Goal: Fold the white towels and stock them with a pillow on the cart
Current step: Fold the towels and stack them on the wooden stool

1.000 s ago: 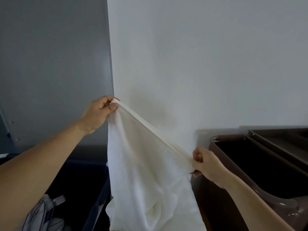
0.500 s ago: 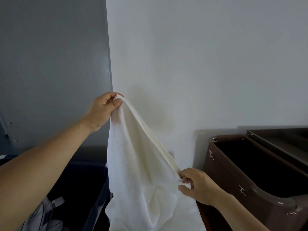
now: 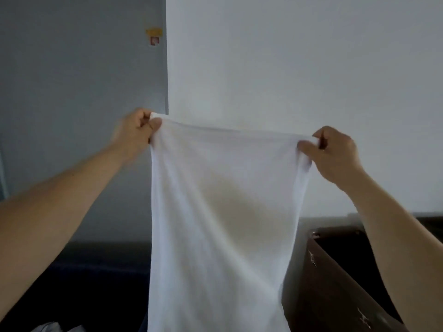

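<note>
A white towel hangs spread out in front of me, its top edge stretched nearly level between both hands. My left hand pinches the top left corner, fingers curled round the hem. My right hand pinches the top right corner at about the same height. The towel's lower end runs out of the bottom of the view. No pillow is in sight.
A brown cart with a dark open top stands at the lower right, against the white wall. A grey door fills the left. Below it lies a dark bin with striped cloth at the bottom edge.
My right hand has risen from low beside the cart up to the level of my left hand. The towel now hangs flat and spread instead of bunched and slanting.
</note>
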`<action>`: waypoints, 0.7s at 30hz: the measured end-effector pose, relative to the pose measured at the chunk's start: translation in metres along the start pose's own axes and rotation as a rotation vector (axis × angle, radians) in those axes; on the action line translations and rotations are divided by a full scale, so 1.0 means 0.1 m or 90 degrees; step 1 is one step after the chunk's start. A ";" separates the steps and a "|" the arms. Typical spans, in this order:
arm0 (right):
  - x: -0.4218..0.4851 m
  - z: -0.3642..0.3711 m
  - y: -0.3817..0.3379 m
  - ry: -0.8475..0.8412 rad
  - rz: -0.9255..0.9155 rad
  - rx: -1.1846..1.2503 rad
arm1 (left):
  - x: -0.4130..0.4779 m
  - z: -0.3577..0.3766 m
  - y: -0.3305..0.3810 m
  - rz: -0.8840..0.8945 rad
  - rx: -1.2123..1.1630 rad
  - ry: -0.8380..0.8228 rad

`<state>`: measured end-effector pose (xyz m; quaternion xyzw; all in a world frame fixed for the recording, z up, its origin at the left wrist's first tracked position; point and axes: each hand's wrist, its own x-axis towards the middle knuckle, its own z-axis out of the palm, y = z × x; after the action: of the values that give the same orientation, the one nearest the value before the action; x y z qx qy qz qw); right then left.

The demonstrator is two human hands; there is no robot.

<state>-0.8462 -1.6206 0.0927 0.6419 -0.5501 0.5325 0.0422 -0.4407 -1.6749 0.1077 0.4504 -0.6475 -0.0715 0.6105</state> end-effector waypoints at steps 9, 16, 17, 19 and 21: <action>1.37 -0.61 -1.11 0.351 -0.042 0.253 | 1.23 -0.16 1.63 0.064 -0.030 0.243; 1.26 -0.43 -0.87 0.199 0.022 0.215 | 0.96 -0.18 1.07 -0.106 -0.135 -0.019; 1.23 -0.42 -0.87 0.210 0.014 0.226 | 0.91 -0.16 1.01 -0.100 -0.158 0.001; 1.18 -0.38 -0.86 0.200 0.006 0.232 | 0.84 -0.09 0.93 -0.096 -0.152 0.067; 1.14 -0.31 -0.82 0.159 0.005 0.209 | 0.77 -0.01 0.83 -0.103 -0.115 0.084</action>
<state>-0.8243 -1.6442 0.2327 0.5670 -0.4488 0.6907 0.0028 -0.4691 -1.6777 0.2169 0.4479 -0.5585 -0.1488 0.6822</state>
